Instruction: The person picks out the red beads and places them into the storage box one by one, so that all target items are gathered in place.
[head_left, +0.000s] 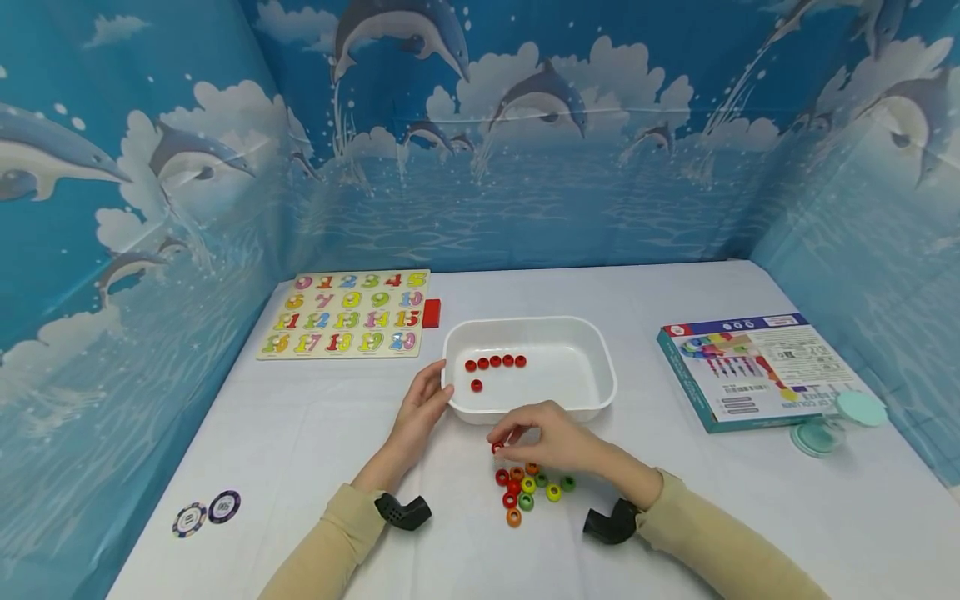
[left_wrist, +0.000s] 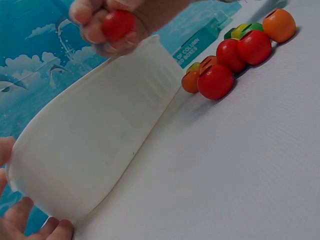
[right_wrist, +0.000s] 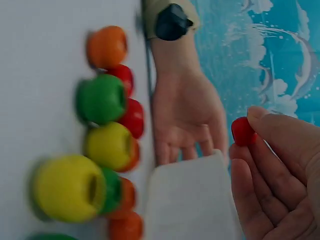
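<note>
The white tabletop (head_left: 300, 467) carries a white tray (head_left: 566, 367). The left hand (head_left: 417, 412) rests spread fingers on the tray's left end; the right hand (head_left: 551, 437) is at its near side. Nearer still lies a cluster of coloured beads (head_left: 528, 485). Six red beads (head_left: 496, 361) sit in the tray's left half; right fingers pinch one red bead (right_wrist: 243, 132).

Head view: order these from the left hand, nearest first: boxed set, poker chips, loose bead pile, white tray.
From the left hand:
1. White tray: touching, at its left end.
2. Loose bead pile: right, nearer the camera.
3. Poker chips: left, nearer the camera.
4. Boxed set: far over to the right.
</note>
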